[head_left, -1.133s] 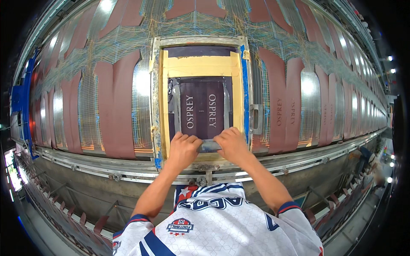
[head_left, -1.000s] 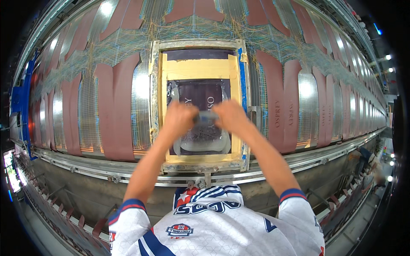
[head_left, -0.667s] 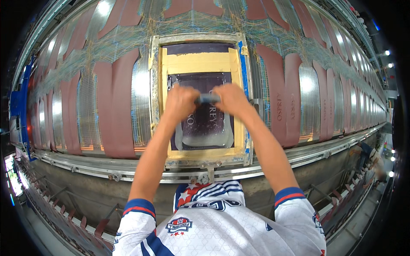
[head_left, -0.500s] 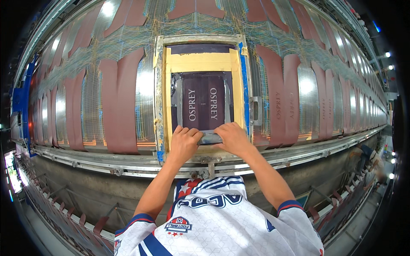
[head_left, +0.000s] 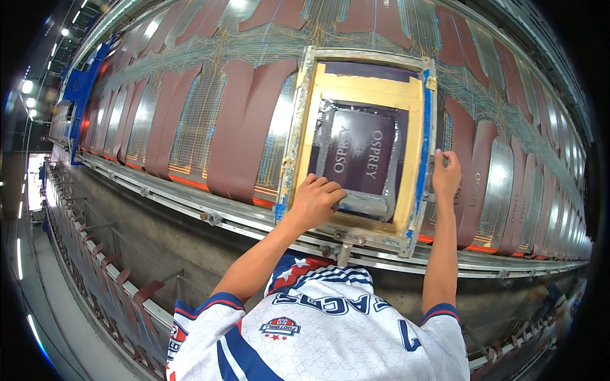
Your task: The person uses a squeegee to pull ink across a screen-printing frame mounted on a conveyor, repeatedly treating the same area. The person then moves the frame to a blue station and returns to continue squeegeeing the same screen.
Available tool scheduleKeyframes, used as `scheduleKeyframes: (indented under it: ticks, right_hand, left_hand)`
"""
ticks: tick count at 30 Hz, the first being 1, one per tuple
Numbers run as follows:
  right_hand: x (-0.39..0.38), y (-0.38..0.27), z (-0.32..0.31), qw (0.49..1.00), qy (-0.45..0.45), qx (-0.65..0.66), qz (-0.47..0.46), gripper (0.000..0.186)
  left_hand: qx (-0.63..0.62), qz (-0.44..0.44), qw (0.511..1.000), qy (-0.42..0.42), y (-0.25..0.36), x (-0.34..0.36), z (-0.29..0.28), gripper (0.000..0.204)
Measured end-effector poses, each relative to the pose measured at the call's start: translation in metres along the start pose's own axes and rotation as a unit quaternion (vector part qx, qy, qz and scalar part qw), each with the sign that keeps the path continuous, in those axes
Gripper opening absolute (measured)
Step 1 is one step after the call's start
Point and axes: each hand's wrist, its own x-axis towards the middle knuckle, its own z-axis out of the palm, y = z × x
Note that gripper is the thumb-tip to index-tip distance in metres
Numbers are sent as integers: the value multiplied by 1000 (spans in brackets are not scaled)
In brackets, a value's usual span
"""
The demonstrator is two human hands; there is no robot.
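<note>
A silkscreen frame lies on the long table in front of me, its dark mesh bordered with yellow tape and showing pale lettering. Along the mesh's near end rests a grey squeegee. My left hand is closed around the squeegee's left end. At the frame's right side, my right hand has its fingers curled at the metal side handle, which they mostly hide.
Maroon cut panels lie in rows on both sides of the frame, some to the right bearing printed lettering. A metal rail runs along the table's near edge. Blue equipment stands at the far left, and a second line of panels hangs behind me.
My right hand has let go of the squeegee and moved to the frame's right side. My left hand stays on the squeegee. The view has turned, shifting the frame rightward in the picture.
</note>
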Motion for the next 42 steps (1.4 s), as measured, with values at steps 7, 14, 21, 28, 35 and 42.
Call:
scheduleKeyframes:
  ticks: [7, 14, 21, 28, 35, 42]
  right_hand:
    - [-84, -117, 144, 990, 14, 136, -23, 22]
    - [-127, -195, 229, 984, 13, 175, -5, 19]
    - [-130, -195, 248, 992, 5, 124, 34, 24]
    - [-124, -220, 233, 991, -97, -22, 84, 27]
    - [-53, -317, 225, 933, -248, 59, -254, 44]
    - [-40, -339, 296, 887, -272, -149, -341, 30]
  left_hand:
    - [32, 9, 999, -17, -144, -60, -95, 46]
    - [77, 21, 997, -13, -229, -142, -146, 48]
    - [79, 41, 996, -21, -224, -198, -132, 39]
    - [107, 86, 990, 32, -299, -107, -128, 28]
    - [59, 43, 997, -23, -361, 47, -163, 26]
    - [29, 39, 998, -38, -377, 80, -154, 24]
